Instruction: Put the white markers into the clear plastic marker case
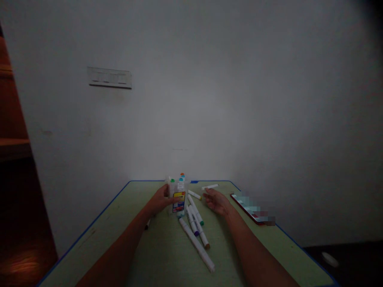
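Observation:
My left hand is wrapped round the side of a clear marker case, which stands upright with a yellow and blue label and several coloured marker ends inside. My right hand is apart from the case, its fingers loosely spread and nothing visible in them, close to a white marker behind it. Between and in front of my hands lie several white markers, among them a yellow-ended one, a green-ended one, a purple-ended one and a long one.
The green table has a blue edge and meets a grey wall. On its right lies a phone with a red edge. A dark-ended marker lies beside my left forearm. A switch plate is on the wall.

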`<state>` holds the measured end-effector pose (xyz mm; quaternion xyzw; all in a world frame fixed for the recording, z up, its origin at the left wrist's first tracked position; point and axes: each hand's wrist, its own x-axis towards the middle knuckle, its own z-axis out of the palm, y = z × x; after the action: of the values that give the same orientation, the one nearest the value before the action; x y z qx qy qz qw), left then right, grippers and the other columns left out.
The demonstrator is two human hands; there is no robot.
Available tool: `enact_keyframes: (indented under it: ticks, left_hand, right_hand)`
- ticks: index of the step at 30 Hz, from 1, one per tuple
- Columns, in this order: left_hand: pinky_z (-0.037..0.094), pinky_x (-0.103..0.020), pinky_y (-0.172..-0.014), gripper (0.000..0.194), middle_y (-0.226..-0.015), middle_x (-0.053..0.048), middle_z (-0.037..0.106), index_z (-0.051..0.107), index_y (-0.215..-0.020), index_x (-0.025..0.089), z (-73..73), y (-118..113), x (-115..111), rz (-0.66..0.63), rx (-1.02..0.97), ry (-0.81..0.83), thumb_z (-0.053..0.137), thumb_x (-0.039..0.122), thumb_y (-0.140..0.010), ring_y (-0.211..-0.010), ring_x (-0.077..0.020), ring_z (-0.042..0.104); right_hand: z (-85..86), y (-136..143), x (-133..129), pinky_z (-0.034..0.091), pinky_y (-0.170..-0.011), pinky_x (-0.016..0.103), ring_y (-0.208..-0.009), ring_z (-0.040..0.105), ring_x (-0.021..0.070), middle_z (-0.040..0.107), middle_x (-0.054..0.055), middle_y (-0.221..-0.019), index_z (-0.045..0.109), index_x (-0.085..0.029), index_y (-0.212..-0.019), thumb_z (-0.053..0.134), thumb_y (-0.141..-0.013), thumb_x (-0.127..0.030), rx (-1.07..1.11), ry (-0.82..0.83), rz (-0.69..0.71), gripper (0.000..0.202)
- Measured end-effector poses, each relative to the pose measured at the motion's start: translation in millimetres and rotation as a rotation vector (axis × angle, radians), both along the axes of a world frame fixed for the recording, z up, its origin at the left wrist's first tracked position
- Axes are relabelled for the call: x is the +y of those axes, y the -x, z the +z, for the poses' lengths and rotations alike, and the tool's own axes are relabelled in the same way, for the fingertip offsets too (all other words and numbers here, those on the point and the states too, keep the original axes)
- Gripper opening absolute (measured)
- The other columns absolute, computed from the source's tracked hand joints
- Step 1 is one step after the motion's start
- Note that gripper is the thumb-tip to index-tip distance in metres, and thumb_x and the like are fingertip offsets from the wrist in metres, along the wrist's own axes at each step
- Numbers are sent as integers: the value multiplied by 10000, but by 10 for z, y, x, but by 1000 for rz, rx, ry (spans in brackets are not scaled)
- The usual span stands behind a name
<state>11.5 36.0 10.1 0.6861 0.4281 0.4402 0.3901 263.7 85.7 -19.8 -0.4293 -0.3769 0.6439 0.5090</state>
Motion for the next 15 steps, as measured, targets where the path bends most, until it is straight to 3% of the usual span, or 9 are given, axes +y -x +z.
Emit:
enact_keyframes:
  ticks: [9, 13, 15]
  left_hand:
    - [477, -362, -833, 496, -1049, -90, 642, 518, -996, 134, 11, 35, -5, 16, 20, -7, 711, 353, -595, -924, -215, 615]
    - [474, -367, -845, 515, -1062, -82, 638, 510, -1010, 140, 16, 64, 1, 14, -18, -9, 718, 348, -587, -942, -217, 609]
    - [474, -366, -845, 525, -1066, -91, 635, 501, -1006, 135, 10, 82, 14, 24, -45, -8, 722, 348, -581, -941, -218, 610]
  right_hand:
    - [-159, 28, 110, 265, -359, 205, -380, 397, 75, 501, -6, -520, 509, -156, -566, 527, -641, -112, -384, -130, -254, 89]
    - [-224, 36, 210, 357, -543, 223, -634, 518, 134, 547, 11, -631, 580, -184, -630, 553, -613, -78, -581, -250, -401, 112]
    - [-239, 113, 247, 384, -693, 242, -816, 542, 166, 604, 30, -784, 628, -204, -727, 564, -608, -68, -668, -343, -392, 192]
